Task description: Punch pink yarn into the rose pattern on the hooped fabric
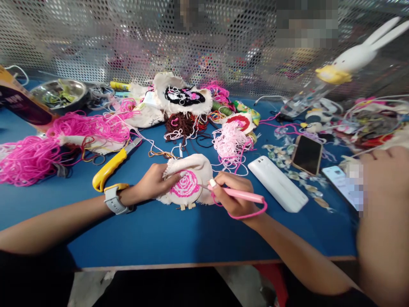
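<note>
The left hand (158, 181) grips the edge of a hooped cream cloth (191, 161) bearing a pink-and-white spiral (184, 184), while the right hand (234, 194) holds a pink pen-like tool (246, 195), its thin metal tip at the spiral's right edge. On the blue table (191, 238), a yellow cutter (110, 169) lies near the left hand and a white oblong device (277, 183) near the right. Behind them spread a heap of bright pink yarn (89, 128), a pale pink tangle (231, 143) and a black-patterned cloth piece (183, 97), before a perforated metal screen (96, 38).
</note>
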`<act>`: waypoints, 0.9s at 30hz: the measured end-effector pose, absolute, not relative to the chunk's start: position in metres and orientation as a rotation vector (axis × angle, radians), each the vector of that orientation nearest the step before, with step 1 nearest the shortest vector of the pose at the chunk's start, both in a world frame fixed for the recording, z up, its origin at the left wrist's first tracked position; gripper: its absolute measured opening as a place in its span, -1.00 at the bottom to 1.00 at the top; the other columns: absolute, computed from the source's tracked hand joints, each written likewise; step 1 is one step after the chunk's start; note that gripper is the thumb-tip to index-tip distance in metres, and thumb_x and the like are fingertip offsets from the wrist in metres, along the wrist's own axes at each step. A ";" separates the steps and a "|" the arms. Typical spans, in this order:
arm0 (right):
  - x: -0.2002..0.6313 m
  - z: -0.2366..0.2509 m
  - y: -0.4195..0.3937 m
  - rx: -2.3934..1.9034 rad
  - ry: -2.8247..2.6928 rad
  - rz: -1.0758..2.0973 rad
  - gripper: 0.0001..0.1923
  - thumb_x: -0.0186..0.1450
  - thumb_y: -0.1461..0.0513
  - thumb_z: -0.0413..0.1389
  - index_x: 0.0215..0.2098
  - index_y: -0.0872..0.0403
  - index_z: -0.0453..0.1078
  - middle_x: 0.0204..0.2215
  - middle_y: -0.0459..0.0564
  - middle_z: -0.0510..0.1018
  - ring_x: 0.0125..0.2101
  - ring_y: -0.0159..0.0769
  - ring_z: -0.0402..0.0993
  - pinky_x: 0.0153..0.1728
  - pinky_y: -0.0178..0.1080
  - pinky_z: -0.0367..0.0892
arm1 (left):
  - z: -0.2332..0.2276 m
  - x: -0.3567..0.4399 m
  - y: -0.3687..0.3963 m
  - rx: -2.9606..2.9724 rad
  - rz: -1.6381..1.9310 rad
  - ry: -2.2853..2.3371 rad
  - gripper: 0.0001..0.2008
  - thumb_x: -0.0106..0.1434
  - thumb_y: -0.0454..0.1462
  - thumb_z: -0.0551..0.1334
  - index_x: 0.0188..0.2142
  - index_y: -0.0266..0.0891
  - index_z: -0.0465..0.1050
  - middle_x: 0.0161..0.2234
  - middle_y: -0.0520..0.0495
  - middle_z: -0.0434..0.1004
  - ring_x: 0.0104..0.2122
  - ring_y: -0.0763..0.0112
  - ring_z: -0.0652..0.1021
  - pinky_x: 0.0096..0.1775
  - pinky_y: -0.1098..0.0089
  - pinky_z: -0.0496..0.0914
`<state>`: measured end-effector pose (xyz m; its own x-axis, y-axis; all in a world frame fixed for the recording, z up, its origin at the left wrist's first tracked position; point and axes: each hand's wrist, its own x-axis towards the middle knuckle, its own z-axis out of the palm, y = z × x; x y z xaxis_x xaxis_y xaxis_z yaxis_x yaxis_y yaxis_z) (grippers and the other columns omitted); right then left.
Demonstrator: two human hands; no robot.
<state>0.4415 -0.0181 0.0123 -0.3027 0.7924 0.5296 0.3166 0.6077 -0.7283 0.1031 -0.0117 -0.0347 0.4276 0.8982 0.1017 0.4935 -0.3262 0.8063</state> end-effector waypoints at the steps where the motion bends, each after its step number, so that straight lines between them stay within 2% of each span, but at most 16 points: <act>1: 0.480 0.019 -0.011 -0.865 -1.759 0.607 -0.66 0.38 0.05 0.07 -0.52 -0.02 0.37 -0.67 -0.26 0.35 -0.68 -0.57 0.20 -0.69 -0.40 -0.11 | -0.035 0.103 -0.012 1.966 0.722 1.174 -0.65 0.27 -0.13 0.17 -0.56 -0.29 0.28 -0.67 0.11 0.19 -0.65 0.63 0.18 -0.63 0.54 0.04; 3: 0.553 0.029 0.002 -0.899 -1.489 0.523 -0.79 0.30 0.15 0.19 -0.48 -0.06 0.36 -0.62 -0.32 0.40 -0.67 -0.59 0.19 -0.71 -0.42 -0.18 | -0.034 0.103 -0.012 1.957 0.720 1.175 -0.66 0.27 -0.12 0.17 -0.54 -0.30 0.30 -0.66 0.11 0.20 -0.64 0.62 0.20 -0.63 0.55 0.06; 5: 0.600 0.035 0.011 -0.931 -1.430 0.531 -0.77 0.30 0.12 0.18 -0.48 -0.01 0.34 -0.64 -0.32 0.38 -0.69 -0.60 0.15 -0.69 -0.44 -0.24 | -0.035 0.103 -0.012 1.950 0.722 1.177 -0.66 0.26 -0.12 0.17 -0.54 -0.30 0.31 -0.66 0.10 0.21 -0.64 0.62 0.20 -0.63 0.55 0.06; 7: 0.602 0.040 0.012 -0.926 -1.506 0.603 -0.69 0.32 0.05 0.14 -0.50 0.03 0.33 -0.68 -0.31 0.34 -0.71 -0.63 0.10 -0.65 -0.45 -0.27 | -0.035 0.103 -0.012 1.945 0.717 1.190 -0.66 0.26 -0.11 0.18 -0.54 -0.31 0.31 -0.65 0.10 0.21 -0.63 0.62 0.20 -0.62 0.55 0.07; 9: 0.562 0.045 0.005 -0.903 -1.646 0.726 -0.61 0.33 -0.03 0.08 -0.51 0.05 0.33 -0.70 -0.29 0.32 -0.72 -0.63 0.09 -0.64 -0.45 -0.25 | -0.035 0.103 -0.012 1.943 0.708 1.203 -0.66 0.26 -0.11 0.18 -0.54 -0.31 0.32 -0.65 0.10 0.21 -0.63 0.62 0.20 -0.62 0.55 0.07; 11: 0.494 0.041 -0.007 -0.892 -1.819 0.902 -0.53 0.32 -0.13 0.02 -0.50 0.04 0.35 -0.66 -0.25 0.38 -0.68 -0.57 0.20 -0.65 -0.44 -0.13 | -0.036 0.102 -0.012 1.942 0.706 1.211 -0.65 0.26 -0.11 0.18 -0.54 -0.31 0.32 -0.64 0.10 0.21 -0.62 0.62 0.20 -0.62 0.56 0.07; 13: 0.421 0.025 -0.021 -0.908 -1.924 0.971 -0.59 0.32 -0.08 0.07 -0.48 0.03 0.35 -0.60 -0.22 0.43 -0.61 -0.49 0.30 -0.64 -0.39 0.00 | -0.036 0.102 -0.012 1.942 0.710 1.206 -0.65 0.27 -0.11 0.18 -0.53 -0.31 0.33 -0.64 0.10 0.21 -0.62 0.62 0.20 -0.62 0.56 0.08; 16: 0.345 -0.008 -0.035 -0.884 -2.025 0.895 -0.76 0.29 0.09 0.17 -0.47 0.02 0.34 -0.56 -0.16 0.47 -0.55 -0.42 0.37 -0.59 -0.31 0.18 | -0.036 0.103 -0.013 1.953 0.714 1.182 -0.66 0.28 -0.12 0.17 -0.53 -0.30 0.31 -0.65 0.11 0.21 -0.63 0.62 0.20 -0.63 0.56 0.07; 19: 0.327 -0.027 -0.040 -0.866 -2.048 0.796 -0.85 0.29 0.25 0.13 -0.45 0.03 0.33 -0.57 -0.11 0.46 -0.54 -0.39 0.37 -0.50 -0.26 0.27 | -0.035 0.103 -0.014 1.967 0.718 1.194 -0.65 0.28 -0.13 0.18 -0.55 -0.28 0.27 -0.67 0.12 0.18 -0.65 0.63 0.18 -0.65 0.56 0.03; 23: 0.341 -0.027 -0.040 -0.864 -1.987 0.560 -0.74 0.32 0.30 0.03 -0.53 0.03 0.24 -0.67 -0.15 0.31 -0.65 -0.42 0.20 -0.58 -0.27 0.16 | -0.035 0.103 -0.014 1.972 0.718 1.199 -0.65 0.27 -0.14 0.18 -0.56 -0.28 0.26 -0.68 0.12 0.18 -0.67 0.64 0.18 -0.65 0.55 0.03; 27: 0.345 -0.025 -0.042 -0.820 -1.959 0.513 -0.76 0.32 0.31 0.01 -0.52 0.02 0.25 -0.68 -0.15 0.28 -0.66 -0.41 0.17 -0.60 -0.26 0.11 | -0.035 0.103 -0.014 1.975 0.716 1.191 -0.66 0.27 -0.14 0.18 -0.56 -0.28 0.27 -0.67 0.11 0.20 -0.66 0.62 0.19 -0.64 0.54 0.05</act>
